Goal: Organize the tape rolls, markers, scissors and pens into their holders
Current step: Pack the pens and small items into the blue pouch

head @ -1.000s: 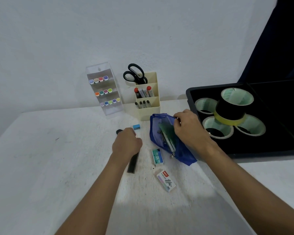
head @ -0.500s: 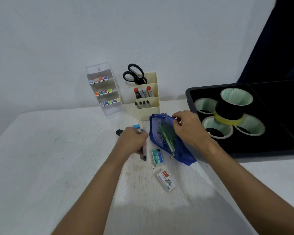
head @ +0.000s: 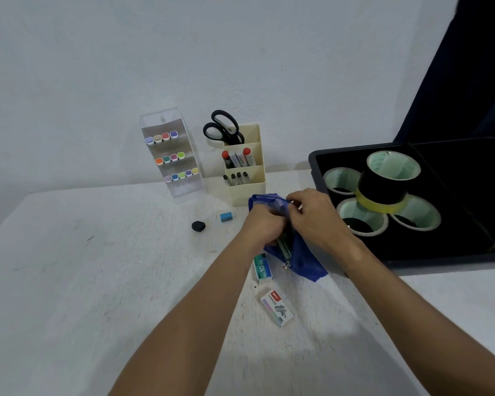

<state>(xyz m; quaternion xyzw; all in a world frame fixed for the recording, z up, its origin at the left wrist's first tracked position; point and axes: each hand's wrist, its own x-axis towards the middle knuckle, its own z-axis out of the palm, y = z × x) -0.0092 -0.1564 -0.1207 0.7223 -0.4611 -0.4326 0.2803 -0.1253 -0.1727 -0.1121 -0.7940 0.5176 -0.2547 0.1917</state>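
Note:
A blue zip pouch (head: pixel 303 258) lies open on the white table (head: pixel 69 281), with green items inside. My right hand (head: pixel 315 215) pinches the pouch's upper edge. My left hand (head: pixel 265 227) is curled at the pouch's mouth, and the dark bar it carried is hidden under the fingers. Black scissors (head: pixel 222 128) stand in the cream holder (head: pixel 252 190) with red-capped markers (head: pixel 237 158) and pens (head: pixel 236 178). Coloured markers fill the clear rack (head: pixel 169 155). Several tape rolls (head: pixel 389 178) sit in the black tray (head: pixel 455 252).
Two staple boxes lie near the pouch: a green one (head: pixel 263 267) touching it and a white one (head: pixel 277 307) closer to me. A blue eraser (head: pixel 226 216) and a black lump (head: pixel 198 226) lie left of my hands. A wall stands behind the table.
My left hand lifted the dark bar off the table and moved right to the pouch's mouth. My right hand stayed on the pouch's edge.

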